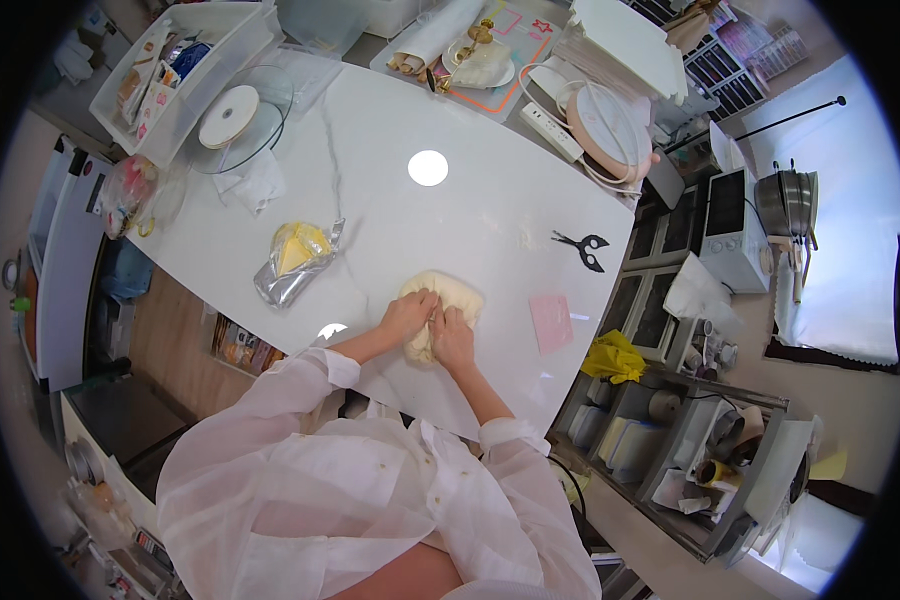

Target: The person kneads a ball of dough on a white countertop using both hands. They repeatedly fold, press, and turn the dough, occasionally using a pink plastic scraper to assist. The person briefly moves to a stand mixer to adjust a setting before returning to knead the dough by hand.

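A pale, thick slab of dough (420, 346) lies on the white marbled table in front of me. My left hand (408, 313) reaches in from the left, its fingertips pinching the dough near the middle. Right beside it, my right hand (452, 337) grips the same spot from the right, and the two hands nearly touch. The fingers partly hide the seam where they meet. To the left of the dough is a block of butter (298, 251) in an opened foil wrapper (281, 283). A pink dough scraper or card (550, 324) lies flat to the right.
Black scissors (583, 249) lie near the table's right edge. A glass turntable (274, 124) and a crumpled tissue (255, 184) are at the far left, beside a plastic bin (229, 56). A white power strip (551, 129) and a pink round appliance (607, 127) sit at the far right.
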`<action>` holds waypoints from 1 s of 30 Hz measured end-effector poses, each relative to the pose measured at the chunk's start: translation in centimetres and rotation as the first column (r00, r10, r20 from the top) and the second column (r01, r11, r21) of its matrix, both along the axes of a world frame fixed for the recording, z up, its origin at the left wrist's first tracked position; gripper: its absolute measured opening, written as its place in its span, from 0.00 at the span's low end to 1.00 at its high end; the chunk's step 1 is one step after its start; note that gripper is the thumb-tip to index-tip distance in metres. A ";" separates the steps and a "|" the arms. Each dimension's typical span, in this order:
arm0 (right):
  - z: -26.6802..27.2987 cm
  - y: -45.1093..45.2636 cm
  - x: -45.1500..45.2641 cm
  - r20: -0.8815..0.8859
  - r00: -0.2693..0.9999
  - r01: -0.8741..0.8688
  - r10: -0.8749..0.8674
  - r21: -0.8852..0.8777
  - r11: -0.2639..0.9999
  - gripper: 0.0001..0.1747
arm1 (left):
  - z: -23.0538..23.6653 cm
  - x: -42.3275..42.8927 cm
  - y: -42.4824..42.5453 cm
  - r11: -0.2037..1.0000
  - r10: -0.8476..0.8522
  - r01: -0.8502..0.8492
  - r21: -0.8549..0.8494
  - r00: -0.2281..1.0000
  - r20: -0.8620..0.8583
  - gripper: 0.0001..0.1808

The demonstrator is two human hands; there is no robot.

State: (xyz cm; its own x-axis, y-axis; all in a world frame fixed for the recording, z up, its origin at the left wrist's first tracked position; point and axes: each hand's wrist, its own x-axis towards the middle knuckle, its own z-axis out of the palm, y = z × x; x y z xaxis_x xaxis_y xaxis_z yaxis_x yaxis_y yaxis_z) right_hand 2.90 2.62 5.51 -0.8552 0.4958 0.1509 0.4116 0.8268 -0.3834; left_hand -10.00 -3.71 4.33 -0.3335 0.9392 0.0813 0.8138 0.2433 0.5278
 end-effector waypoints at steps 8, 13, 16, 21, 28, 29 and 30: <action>-0.4 4.0 -3.9 0.177 0.978 0.107 -0.112 0.038 0.994 0.28 | 0.1 -1.9 5.9 0.987 0.034 -0.047 -0.154 0.996 -0.082 0.10; 1.9 7.2 -5.0 0.168 0.977 0.179 -0.133 -0.292 0.940 0.25 | 2.3 -5.4 8.3 0.962 0.087 0.011 -0.274 0.936 0.342 0.13; 3.2 10.5 -1.9 0.255 0.948 0.312 -0.190 -0.624 0.716 0.22 | 4.6 -7.5 7.3 0.930 0.087 0.046 -0.364 0.937 0.339 0.17; 1.1 7.8 -2.9 -0.232 0.857 0.474 -0.460 0.004 0.881 0.26 | 1.3 -9.0 6.8 0.980 0.111 -0.070 -0.186 0.969 0.220 0.20; -3.0 12.8 -0.8 0.167 0.760 0.332 -0.629 -0.931 0.154 0.33 | 1.8 -6.6 8.6 0.964 0.114 0.029 -0.265 0.852 0.510 0.27; -2.9 12.7 -0.4 0.144 0.816 0.322 -0.560 -0.917 0.234 0.32 | 3.0 -6.6 8.4 0.960 0.060 0.080 -0.268 0.877 0.477 0.26; -2.0 11.6 0.0 0.132 0.866 0.307 -0.482 -0.902 0.305 0.31 | 4.8 -6.3 7.5 0.951 0.010 0.129 -0.281 0.896 0.445 0.24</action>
